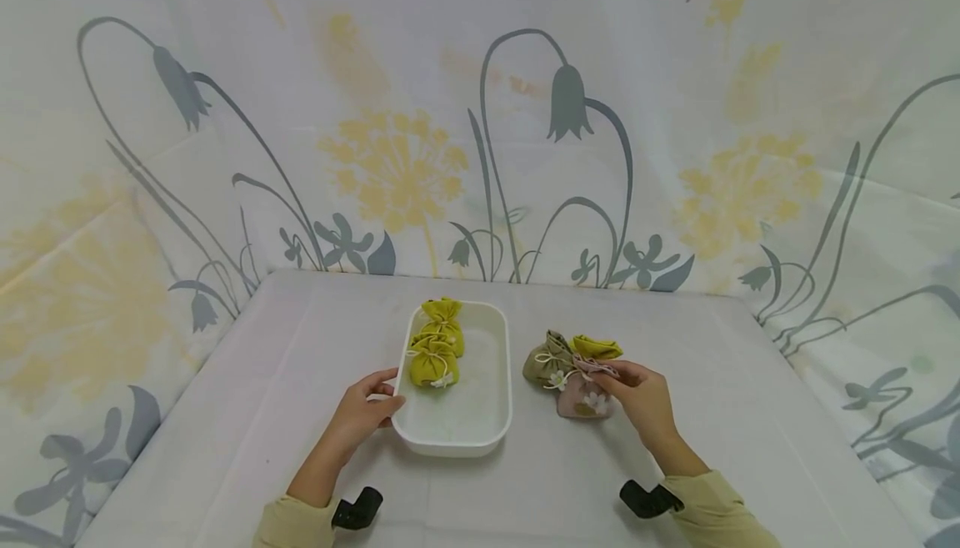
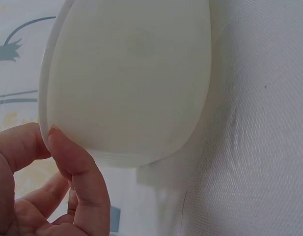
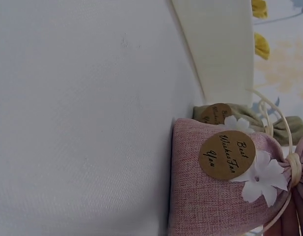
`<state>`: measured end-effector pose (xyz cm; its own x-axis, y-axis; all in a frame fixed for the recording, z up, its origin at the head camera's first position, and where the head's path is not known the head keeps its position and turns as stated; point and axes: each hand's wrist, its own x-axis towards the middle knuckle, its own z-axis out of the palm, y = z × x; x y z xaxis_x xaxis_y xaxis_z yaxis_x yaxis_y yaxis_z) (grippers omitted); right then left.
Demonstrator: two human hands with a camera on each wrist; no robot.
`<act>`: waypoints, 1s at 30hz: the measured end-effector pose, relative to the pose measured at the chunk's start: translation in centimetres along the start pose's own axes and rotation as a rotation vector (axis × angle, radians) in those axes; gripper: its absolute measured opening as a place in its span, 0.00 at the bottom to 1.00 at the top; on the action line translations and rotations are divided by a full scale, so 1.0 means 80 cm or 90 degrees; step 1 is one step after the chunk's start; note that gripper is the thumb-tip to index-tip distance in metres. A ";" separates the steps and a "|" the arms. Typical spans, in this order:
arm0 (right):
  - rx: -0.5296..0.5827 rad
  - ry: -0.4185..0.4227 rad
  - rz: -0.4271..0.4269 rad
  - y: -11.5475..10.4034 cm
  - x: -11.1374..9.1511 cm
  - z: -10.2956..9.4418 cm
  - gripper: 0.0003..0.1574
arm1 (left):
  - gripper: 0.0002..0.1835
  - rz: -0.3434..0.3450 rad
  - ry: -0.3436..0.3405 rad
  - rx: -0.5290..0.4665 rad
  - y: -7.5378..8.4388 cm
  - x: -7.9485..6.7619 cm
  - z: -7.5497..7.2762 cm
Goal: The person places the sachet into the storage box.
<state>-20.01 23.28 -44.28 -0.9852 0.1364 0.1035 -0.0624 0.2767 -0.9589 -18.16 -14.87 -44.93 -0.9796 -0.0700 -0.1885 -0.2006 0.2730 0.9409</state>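
Observation:
My left hand (image 1: 366,404) pinches the left rim of a white plastic tub (image 1: 476,414), thumb and fingers on either side of the edge in the left wrist view. Two yellow-green drawstring pouches (image 1: 433,362) lie along the tub's left side. To the right of the tub, my right hand (image 1: 643,398) pinches the gathered neck of a pink drawstring pouch (image 3: 210,196), which bears a round "Best Wishes For You" tag (image 3: 227,155) and a white cloth flower (image 3: 261,178). Beside it sits an olive-grey pouch (image 1: 546,362), and another yellow-green pouch (image 1: 597,348) lies behind, partly hidden.
A white cloth covers the table (image 1: 300,323). Behind it hangs a flower-printed curtain (image 1: 420,56). Black camera mounts stick out from the left wrist (image 1: 358,508) and the right wrist (image 1: 649,500).

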 end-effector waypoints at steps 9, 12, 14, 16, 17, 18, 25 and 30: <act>-0.027 0.018 0.003 -0.001 -0.014 -0.003 0.21 | 0.25 -0.010 -0.005 0.002 -0.004 0.000 0.000; -0.017 0.017 0.000 -0.002 -0.020 -0.004 0.21 | 0.25 -0.009 -0.004 0.003 -0.004 0.001 0.000; -0.013 0.022 -0.004 -0.004 -0.023 -0.004 0.21 | 0.25 -0.008 -0.005 0.005 -0.004 0.001 0.000; -0.005 0.027 -0.007 -0.006 -0.025 -0.003 0.20 | 0.25 -0.008 -0.004 0.007 -0.004 0.001 0.000; -0.004 0.029 -0.009 -0.007 -0.026 -0.003 0.20 | 0.25 -0.008 -0.004 0.008 -0.004 0.001 0.000; -0.004 0.033 -0.010 -0.009 -0.027 -0.002 0.20 | 0.25 -0.008 -0.003 0.008 -0.004 0.001 0.001; 0.012 0.055 0.007 -0.025 -0.036 -0.001 0.22 | 0.25 -0.003 0.001 0.003 -0.005 0.003 0.001; 0.032 0.055 0.017 -0.033 -0.043 0.000 0.22 | 0.25 -0.002 0.000 0.005 -0.004 0.003 0.000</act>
<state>-16.49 22.12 -42.13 -0.9695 0.2248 0.0977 -0.0461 0.2245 -0.9734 -18.31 -14.94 -45.25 -0.9791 -0.0702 -0.1911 -0.2032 0.2810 0.9379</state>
